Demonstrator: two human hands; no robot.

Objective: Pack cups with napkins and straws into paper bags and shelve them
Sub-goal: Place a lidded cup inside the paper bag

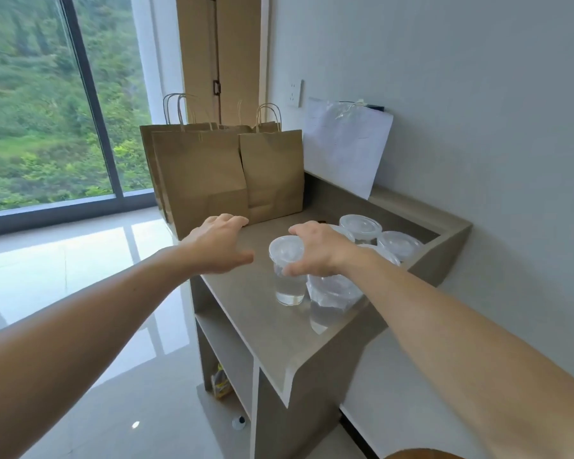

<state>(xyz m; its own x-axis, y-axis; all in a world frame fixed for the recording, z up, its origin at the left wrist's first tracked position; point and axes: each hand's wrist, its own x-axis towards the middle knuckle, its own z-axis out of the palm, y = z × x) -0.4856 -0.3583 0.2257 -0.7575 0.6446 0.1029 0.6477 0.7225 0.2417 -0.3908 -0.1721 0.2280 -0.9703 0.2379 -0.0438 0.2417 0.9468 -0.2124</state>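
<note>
A person's left hand point(219, 243), fingers spread and empty, reaches toward paper bags point(212, 173) standing at the far end of the counter point(262, 326); the right hand point(312, 248) curves around a lidded cup point(289, 289), probably to lift it, though a firm grip cannot be confirmed

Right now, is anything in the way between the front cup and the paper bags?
No object does. Bare counter lies between the front cup and the paper bags; only the left hand hovers near the bags.

The right hand point(315, 248) hid its own contact with the front cup point(289, 288), and the yellowish item point(220, 380) beneath the counter point(262, 321) was too small to identify.
</note>
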